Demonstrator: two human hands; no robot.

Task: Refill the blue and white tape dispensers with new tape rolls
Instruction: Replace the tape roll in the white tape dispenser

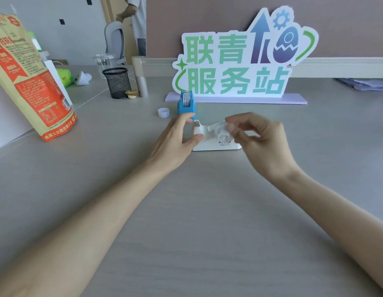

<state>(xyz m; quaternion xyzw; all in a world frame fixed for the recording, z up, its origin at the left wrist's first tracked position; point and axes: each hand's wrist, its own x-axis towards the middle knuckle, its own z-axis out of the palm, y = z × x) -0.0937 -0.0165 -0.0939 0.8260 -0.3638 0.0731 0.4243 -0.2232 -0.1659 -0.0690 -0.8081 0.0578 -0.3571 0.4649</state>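
Right fingers [231,125] pinched on white spool [221,130] above white dispenser [216,144], likely for seating; left hand [177,140] half-open, steadying cutter end.

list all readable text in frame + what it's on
"联青" over "服务站": big green characters on the white cut-out sign on its lilac base.
"12": within the white line along the bottom edge of the orange and tan paper bag; the characters around it and the bag's fine print are too blurred.
Dark logo on the side of the white tape dispenser: blurred, unreadable.
Blue tape dispenser: no legible text.
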